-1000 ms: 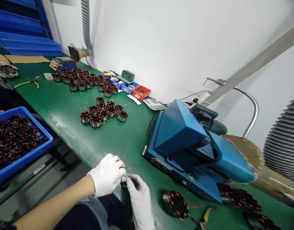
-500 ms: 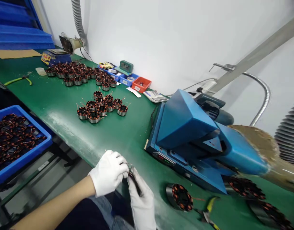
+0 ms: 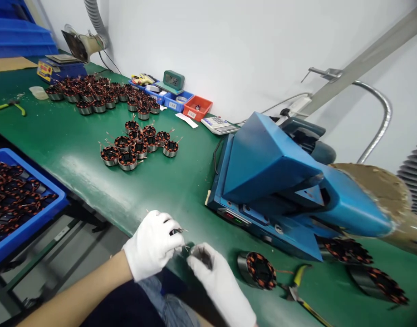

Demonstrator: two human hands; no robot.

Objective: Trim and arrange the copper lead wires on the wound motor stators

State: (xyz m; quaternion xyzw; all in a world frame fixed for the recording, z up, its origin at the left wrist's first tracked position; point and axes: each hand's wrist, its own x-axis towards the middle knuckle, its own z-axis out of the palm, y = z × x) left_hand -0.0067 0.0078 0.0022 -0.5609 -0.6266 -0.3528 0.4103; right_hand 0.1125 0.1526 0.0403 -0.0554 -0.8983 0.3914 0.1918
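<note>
A green table lines a white wall; the left hand curls its grip round a mostly hidden wired part; the right hand half-curls, its hold unclear.

Matt cloth-gloved hands, glossy tabletop

A dark workpiece is being held in the white-gloved left hand, whose fingers are covering most of it. A dark portion is showing through a gap between the fingers, and thin wire ends are projecting on the side facing the right hand, the lower one lying just beside that glove. The piece is hanging over the near edge of the green surface; its full outline and tilt are remaining hidden by the glove.
</note>
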